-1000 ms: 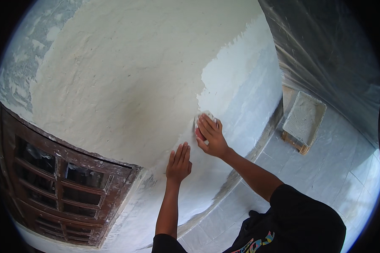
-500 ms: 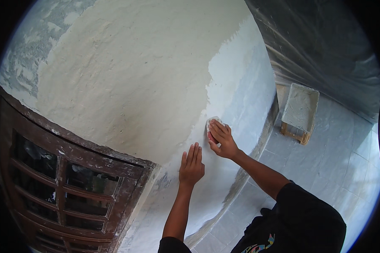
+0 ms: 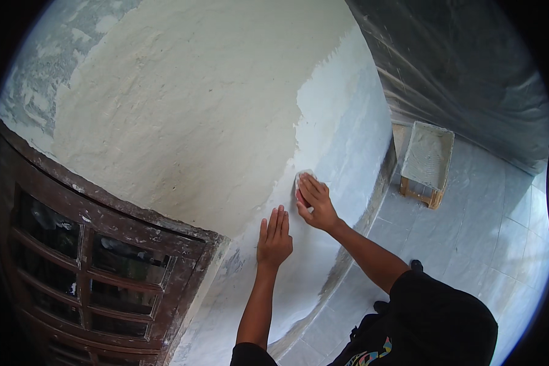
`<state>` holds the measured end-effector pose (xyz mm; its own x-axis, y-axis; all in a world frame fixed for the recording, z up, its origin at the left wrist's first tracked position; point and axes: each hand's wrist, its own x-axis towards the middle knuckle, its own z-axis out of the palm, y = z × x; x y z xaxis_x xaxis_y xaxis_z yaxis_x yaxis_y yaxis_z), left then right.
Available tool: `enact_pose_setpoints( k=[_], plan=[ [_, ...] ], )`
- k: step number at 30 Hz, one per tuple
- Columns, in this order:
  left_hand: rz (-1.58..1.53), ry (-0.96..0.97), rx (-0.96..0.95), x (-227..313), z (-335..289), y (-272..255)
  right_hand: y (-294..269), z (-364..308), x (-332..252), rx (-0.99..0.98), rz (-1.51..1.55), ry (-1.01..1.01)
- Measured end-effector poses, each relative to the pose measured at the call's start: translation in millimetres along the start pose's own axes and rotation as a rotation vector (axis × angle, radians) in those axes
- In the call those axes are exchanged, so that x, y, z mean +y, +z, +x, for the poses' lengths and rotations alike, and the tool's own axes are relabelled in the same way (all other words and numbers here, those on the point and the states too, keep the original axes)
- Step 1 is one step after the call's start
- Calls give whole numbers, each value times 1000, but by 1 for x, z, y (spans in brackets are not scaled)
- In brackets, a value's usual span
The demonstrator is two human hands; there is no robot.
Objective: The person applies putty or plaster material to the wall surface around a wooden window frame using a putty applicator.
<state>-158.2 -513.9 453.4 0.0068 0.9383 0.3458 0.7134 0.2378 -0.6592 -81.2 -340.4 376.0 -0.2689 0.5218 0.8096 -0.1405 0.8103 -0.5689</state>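
Note:
In front of me stands a wall (image 3: 183,116) with a broad beige, rough patch and a smoother whitish band at its right. My right hand (image 3: 319,206) is closed around a small hand-sized block (image 3: 301,197), red at the side with a whitish, smeared top end. It presses the block against the whitish band, close to the beige patch's ragged border. The underside of the block is hidden. My left hand (image 3: 274,244) lies flat on the wall, lower and to the left, fingers stretched upward and holding nothing.
A dark brown, paint-spotted window frame (image 3: 85,250) with glass panes fills the lower left. On the tiled floor (image 3: 470,219) at right, a white-smeared tray (image 3: 451,149) rests on a small wooden stool (image 3: 435,200). Translucent plastic sheeting (image 3: 463,67) hangs at the upper right.
The view has shifted slightly, and a second dark shoe now shows on the floor. Both hands keep nearly the same places on the wall.

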Motion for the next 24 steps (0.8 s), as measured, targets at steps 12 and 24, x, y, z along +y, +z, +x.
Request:
enact_pose_setpoints(
  k=[12,24],
  plan=[
    [-290,-289,-8,56,38,-8,-151,-112,119,109,853,1473],
    [-924,-191,-55,264,183,18,-288,-57,195,323,968,1497]
  ],
)
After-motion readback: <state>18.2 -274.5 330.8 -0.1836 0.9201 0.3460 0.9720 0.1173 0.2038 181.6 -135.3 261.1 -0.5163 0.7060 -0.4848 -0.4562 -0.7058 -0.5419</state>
